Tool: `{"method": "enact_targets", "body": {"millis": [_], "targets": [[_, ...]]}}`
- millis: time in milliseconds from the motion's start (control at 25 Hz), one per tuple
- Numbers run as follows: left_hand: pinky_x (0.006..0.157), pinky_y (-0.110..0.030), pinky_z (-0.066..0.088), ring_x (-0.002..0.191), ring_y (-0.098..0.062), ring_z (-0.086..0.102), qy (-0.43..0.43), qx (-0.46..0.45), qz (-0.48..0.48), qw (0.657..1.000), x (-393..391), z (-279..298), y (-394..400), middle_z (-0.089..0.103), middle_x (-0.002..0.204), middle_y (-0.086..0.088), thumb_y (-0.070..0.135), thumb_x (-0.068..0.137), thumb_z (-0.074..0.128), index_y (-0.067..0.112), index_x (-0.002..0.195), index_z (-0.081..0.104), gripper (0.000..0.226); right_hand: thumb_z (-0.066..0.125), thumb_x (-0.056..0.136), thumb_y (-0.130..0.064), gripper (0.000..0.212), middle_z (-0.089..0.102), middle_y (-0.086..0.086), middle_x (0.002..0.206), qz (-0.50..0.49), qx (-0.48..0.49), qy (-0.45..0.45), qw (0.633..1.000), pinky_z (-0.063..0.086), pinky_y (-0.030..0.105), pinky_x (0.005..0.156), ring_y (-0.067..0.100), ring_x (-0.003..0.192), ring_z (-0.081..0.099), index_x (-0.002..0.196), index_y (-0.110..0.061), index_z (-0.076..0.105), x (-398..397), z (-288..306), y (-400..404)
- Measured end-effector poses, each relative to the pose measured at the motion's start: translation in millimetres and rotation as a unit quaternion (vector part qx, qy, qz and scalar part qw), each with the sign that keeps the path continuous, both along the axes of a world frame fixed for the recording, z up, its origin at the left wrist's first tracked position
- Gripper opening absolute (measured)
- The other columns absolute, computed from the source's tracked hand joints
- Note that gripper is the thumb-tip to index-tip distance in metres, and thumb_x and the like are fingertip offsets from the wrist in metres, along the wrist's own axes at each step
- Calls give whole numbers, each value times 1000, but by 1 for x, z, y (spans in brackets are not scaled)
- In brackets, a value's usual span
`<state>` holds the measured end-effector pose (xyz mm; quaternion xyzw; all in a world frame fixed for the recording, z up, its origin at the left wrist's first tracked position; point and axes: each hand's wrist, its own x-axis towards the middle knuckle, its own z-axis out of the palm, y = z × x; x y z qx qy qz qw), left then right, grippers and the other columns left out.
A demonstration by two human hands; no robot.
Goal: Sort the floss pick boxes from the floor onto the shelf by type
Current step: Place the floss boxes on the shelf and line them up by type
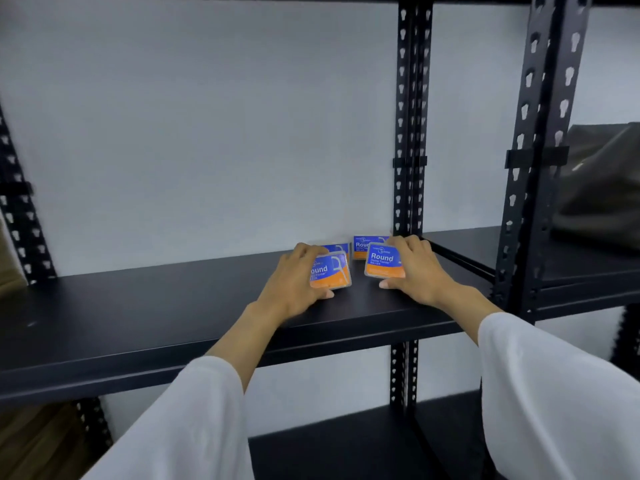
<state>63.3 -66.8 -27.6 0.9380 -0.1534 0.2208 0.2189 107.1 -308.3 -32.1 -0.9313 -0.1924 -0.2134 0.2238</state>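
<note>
Each hand grips a floss box on the shelf point(156, 306): left hand point(294, 282) on left box point(330, 273), right hand point(420, 271) on right box point(382, 263).

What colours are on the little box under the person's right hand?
The box under the right hand is blue on top with white "Round" lettering and orange below, seen in the head view.

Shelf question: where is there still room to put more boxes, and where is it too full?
The shelf is bare from the left hand all the way to the left post. A narrow strip also lies free along the front edge. It is crowded at the right back corner, where four floss pick boxes and the right hand sit by the upright.
</note>
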Motion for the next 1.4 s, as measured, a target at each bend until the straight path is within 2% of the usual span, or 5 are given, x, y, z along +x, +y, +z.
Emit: {"method": "enact_targets", "body": {"millis": [400, 720, 1080, 1240, 1400], "targets": [[102, -28, 34, 129, -17, 32, -35, -18, -7, 999, 35, -13, -2, 40, 139, 4, 26, 79, 76, 25, 137, 39, 69, 69, 83, -19, 64, 37, 5, 142, -4, 2, -39, 999, 28, 40, 107, 24, 132, 28, 138, -22, 37, 38, -9, 9], [92, -22, 36, 125, -17, 39, -36, -16, 2, 999, 35, -8, -9, 45, 139, 0, 24, 82, 73, 22, 135, 44, 61, 66, 86, -23, 70, 30, 6, 151, -20, 0, -16, 1000, 19, 45, 114, 23, 142, 22, 145, -19, 29, 30, -7, 9], [93, -27, 41, 121, -18, 45, -66, -55, 30, 996, -30, -3, -9, 49, 131, 0, 24, 92, 58, 20, 126, 53, 34, 57, 89, -9, 28, 56, 7, 118, 35, 131, -41, 990, 48, 32, 88, 19, 108, 53, 117, -13, 56, -30, -6, 9], [88, -27, 42, 112, -14, 49, -93, -79, 30, 992, -92, -16, -7, 53, 122, 5, 24, 93, 54, 21, 117, 58, 24, 55, 87, -8, 16, 62, -2, 94, 66, 178, -53, 980, 50, 28, 81, 13, 86, 59, 99, -15, 64, -84, -16, 22], [82, -24, 42, 104, -6, 51, -83, -107, 53, 989, -159, -57, 0, 55, 113, 13, 23, 93, 53, 26, 110, 59, 18, 56, 87, -9, 14, 61, -4, 90, 99, 207, -19, 973, 40, 8, 69, 2, 79, 56, 96, -17, 63, -149, -50, 43]]}}
